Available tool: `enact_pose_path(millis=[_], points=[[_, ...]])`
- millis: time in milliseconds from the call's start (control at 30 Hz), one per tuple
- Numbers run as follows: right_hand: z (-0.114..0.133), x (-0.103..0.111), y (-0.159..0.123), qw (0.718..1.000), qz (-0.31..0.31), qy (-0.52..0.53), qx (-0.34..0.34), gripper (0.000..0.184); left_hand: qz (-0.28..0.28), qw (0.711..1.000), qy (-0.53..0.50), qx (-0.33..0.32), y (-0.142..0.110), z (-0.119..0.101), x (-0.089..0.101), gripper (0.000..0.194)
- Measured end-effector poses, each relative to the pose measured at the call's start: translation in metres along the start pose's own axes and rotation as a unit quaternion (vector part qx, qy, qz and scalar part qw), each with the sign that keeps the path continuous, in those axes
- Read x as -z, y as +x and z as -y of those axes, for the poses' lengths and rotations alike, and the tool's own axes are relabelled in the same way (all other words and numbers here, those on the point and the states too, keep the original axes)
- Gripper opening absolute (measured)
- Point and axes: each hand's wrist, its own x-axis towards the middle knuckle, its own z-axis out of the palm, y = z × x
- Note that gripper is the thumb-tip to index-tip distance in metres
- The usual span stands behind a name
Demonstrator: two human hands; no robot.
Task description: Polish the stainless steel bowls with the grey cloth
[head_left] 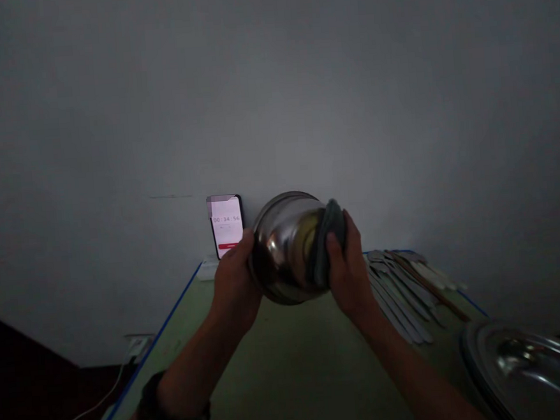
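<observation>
A shiny metal bowl (283, 248) is held up above the table, tipped on its side with its rounded outside showing. My left hand (237, 277) grips the bowl's rim at its left, thumb on the outer wall. On the right, my right hand (351, 269) is closed on a folded grey-green cloth (332, 238), which is pressed against the bowl's outer surface near its base. The fingers behind the cloth and the bowl's inside are hidden.
A phone (227, 223) showing a timer leans upright against the wall (271, 89) behind the green table (296, 375). Several metal utensils (401, 291) lie at the back right. Large metal trays (525, 359) sit at the front right. A white cable (83, 412) hangs at the left.
</observation>
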Motion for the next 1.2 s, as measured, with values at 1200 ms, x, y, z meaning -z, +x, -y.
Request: enact_pose_path(millis=[1200], points=[[0.019,0.017,0.003,0.990,-0.013,-0.021,0.140,0.040,0.049,0.983,0.158,-0.080,-0.007,-0.005,0.005,0.029]])
